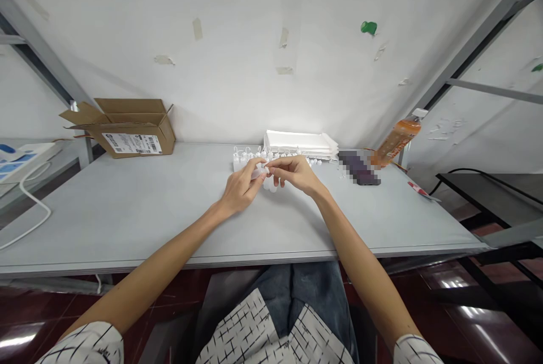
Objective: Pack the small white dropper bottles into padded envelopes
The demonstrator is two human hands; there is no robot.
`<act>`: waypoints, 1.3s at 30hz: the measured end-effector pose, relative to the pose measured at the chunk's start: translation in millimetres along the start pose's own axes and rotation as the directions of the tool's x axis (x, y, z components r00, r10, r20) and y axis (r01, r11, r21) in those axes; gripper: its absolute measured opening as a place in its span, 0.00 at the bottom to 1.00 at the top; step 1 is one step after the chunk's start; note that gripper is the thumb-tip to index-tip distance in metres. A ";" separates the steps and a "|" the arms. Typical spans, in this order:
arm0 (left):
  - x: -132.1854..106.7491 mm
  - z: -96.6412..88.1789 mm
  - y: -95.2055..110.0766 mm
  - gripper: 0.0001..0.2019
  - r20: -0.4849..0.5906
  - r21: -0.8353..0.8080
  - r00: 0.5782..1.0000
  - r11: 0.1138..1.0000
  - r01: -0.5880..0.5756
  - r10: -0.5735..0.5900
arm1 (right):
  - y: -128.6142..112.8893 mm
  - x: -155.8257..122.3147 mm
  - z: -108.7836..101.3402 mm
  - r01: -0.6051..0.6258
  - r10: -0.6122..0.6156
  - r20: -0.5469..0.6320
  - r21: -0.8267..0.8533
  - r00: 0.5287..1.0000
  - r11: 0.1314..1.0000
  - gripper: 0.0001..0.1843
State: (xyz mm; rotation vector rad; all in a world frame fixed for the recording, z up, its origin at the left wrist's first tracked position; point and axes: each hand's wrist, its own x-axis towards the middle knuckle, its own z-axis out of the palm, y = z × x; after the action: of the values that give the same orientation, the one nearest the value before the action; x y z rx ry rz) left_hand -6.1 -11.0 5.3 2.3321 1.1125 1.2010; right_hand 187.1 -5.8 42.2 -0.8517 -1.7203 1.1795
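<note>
My left hand (pixel 242 189) grips a small white plastic piece (pixel 258 171) between thumb and fingers. Touching the right end of that piece, the thumb and index finger of my right hand (pixel 297 174) are pinched together. Whether the right fingertips hold a separate part is too small to make out. Just below the hands, more rounded white pieces (pixel 270 185) show. Behind them stands a group of small white pieces with thin loops on top (pixel 242 155), partly hidden by my fingers.
A white stack of flat trays or sheets (pixel 299 141) lies against the wall. An open cardboard box (pixel 139 129) stands at the back left of the grey table (pixel 139 206). At the right are a blurred dark flat object (pixel 365 172) and a tilted bottle of orange drink (pixel 399 139).
</note>
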 end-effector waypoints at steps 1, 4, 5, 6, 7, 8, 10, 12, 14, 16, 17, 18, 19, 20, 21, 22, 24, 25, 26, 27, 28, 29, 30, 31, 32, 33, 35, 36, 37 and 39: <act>-0.2 0.4 -0.2 0.16 -0.006 0.008 1.000 1.000 -0.007 0.007 | -0.4 -0.4 -0.5 0.000 0.000 0.009 0.003 1.000 1.000 0.14; -0.1 0.8 -0.5 0.17 -0.007 0.030 1.000 0.999 -0.026 0.026 | 0.9 -0.5 -1.5 0.000 0.000 0.019 0.006 1.000 1.000 0.16; 0.0 0.7 -0.6 0.16 -0.006 0.037 0.999 0.999 -0.031 0.032 | 1.7 -0.2 -1.6 0.002 -0.002 0.020 0.007 1.000 1.000 0.16; 0.2 0.5 -0.6 0.16 -0.004 0.045 0.999 0.998 -0.035 0.035 | 2.6 0.1 -1.6 0.003 -0.004 0.022 0.008 1.000 1.000 0.16; 0.3 0.3 -0.6 0.16 -0.001 0.053 0.999 0.998 -0.036 0.036 | 3.3 0.3 -1.6 0.005 -0.005 0.023 0.010 1.000 1.000 0.16; 0.3 0.0 -0.7 0.16 0.004 0.060 0.999 0.998 -0.035 0.035 | 3.9 0.6 -1.6 0.005 -0.005 0.025 0.010 1.000 1.000 0.16; 0.3 -0.5 -0.8 0.16 0.011 0.069 0.999 0.997 -0.035 0.035 | 4.4 1.0 -1.5 0.002 -0.002 0.028 0.010 1.000 1.000 0.17; 0.2 -0.7 -0.9 0.16 0.013 0.070 0.999 0.997 -0.043 0.043 | 4.7 1.4 -1.4 -0.006 0.006 0.027 0.012 1.000 1.000 0.18; 0.0 -0.4 -1.2 0.16 0.012 0.066 0.998 0.996 -0.058 0.058 | 5.2 1.9 -1.4 -0.025 0.024 0.037 0.019 0.999 1.000 0.19; 0.0 0.2 -1.5 0.16 0.011 0.057 0.998 0.996 -0.068 0.067 | 6.2 2.5 -1.3 -0.041 0.040 0.056 0.031 0.998 0.999 0.20; 0.1 0.5 -1.7 0.16 0.011 0.051 0.997 0.996 -0.070 0.070 | 6.6 2.8 -1.1 -0.046 0.044 0.062 0.037 0.997 0.998 0.20; 0.2 0.8 -1.9 0.16 0.013 0.043 0.997 0.996 -0.073 0.072 | 6.9 2.9 -0.9 -0.047 0.044 0.065 0.043 0.997 0.998 0.20; 0.3 0.9 -2.1 0.16 0.014 0.035 0.997 0.997 -0.073 0.073 | 6.9 3.0 -0.7 -0.044 0.041 0.064 0.046 0.997 0.998 0.20; 0.4 1.0 -2.1 0.16 0.015 0.025 0.997 0.997 -0.072 0.072 | 6.7 2.9 -0.5 -0.039 0.037 0.061 0.045 0.997 0.998 0.20; 0.5 0.9 -2.1 0.16 0.016 0.015 0.998 0.998 -0.069 0.069 | 6.2 2.8 -0.2 -0.036 0.034 0.058 0.040 0.998 0.999 0.20; 0.6 0.7 -1.9 0.16 0.018 0.003 0.998 0.998 -0.062 0.062 | 5.6 2.5 -0.1 -0.034 0.032 0.055 0.032 0.998 0.999 0.19; 0.9 0.0 -1.0 0.15 0.026 -0.027 0.999 0.999 -0.042 0.043 | 4.4 1.8 0.1 -0.030 0.029 0.054 0.025 0.998 0.999 0.19; 1.0 -0.4 -0.4 0.15 0.029 -0.042 0.999 0.999 -0.029 0.031 | 4.0 1.5 0.1 -0.029 0.028 0.055 0.026 0.998 0.999 0.18; 1.0 -0.8 0.2 0.15 0.032 -0.059 0.999 0.998 -0.016 0.018 | 3.8 1.3 0.0 -0.029 0.027 0.057 0.028 0.998 0.999 0.18; 1.1 -1.2 0.8 0.15 0.036 -0.076 0.999 0.997 -0.004 0.007 | 3.8 1.2 -0.1 -0.027 0.026 0.059 0.029 0.998 0.999 0.18; 1.2 -1.5 1.2 0.14 0.041 -0.094 0.999 0.996 0.008 -0.004 | 3.8 1.2 -0.2 -0.027 0.025 0.060 0.030 0.998 0.999 0.18; 1.2 -1.6 1.5 0.14 0.048 -0.115 0.999 0.993 0.021 -0.015 | 3.8 1.2 -0.2 -0.028 0.026 0.059 0.028 0.998 0.999 0.18; 1.2 -1.7 1.7 0.13 0.056 -0.142 0.998 0.989 0.034 -0.026 | 3.5 1.2 -0.2 -0.030 0.028 0.055 0.025 0.998 0.999 0.17; 1.2 -1.7 1.8 0.13 0.069 -0.176 0.997 0.983 0.048 -0.036 | 3.0 1.1 -0.1 -0.032 0.031 0.050 0.022 0.998 0.999 0.17; 1.3 -1.5 1.8 0.12 0.082 -0.218 0.995 0.974 0.065 -0.048 | 2.3 1.0 0.1 -0.034 0.033 0.047 0.018 0.998 0.999 0.17; 1.5 -1.4 1.9 0.12 0.097 -0.265 0.993 0.961 0.085 -0.061 | 1.3 0.7 0.3 -0.037 0.037 0.046 0.017 0.998 0.999 0.17; 2.3 -1.2 2.4 0.11 0.128 -0.372 0.987 0.918 0.136 -0.094 | -0.5 0.1 0.7 -0.042 0.041 0.053 0.021 0.998 0.999 0.17; 2.9 -1.4 2.9 0.11 0.146 -0.426 0.983 0.889 0.165 -0.112 | -1.2 -0.2 0.8 -0.043 0.042 0.060 0.026 0.997 0.999 0.17; 3.6 -1.8 3.7 0.11 0.165 -0.477 0.978 0.858 0.193 -0.128 | -1.5 -0.4 0.9 -0.044 0.042 0.067 0.033 0.997 0.998 0.17; 5.5 -3.7 5.7 0.11 0.209 -0.559 0.966 0.791 0.248 -0.155 | -1.4 -0.5 1.0 -0.048 0.045 0.078 0.045 0.996 0.998 0.18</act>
State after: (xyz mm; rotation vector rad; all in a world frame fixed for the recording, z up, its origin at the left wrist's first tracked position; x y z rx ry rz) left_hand -4.2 -11.0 13.9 1.7488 0.7707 1.0692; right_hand 186.2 -7.0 43.2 -0.8322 -1.7358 1.2934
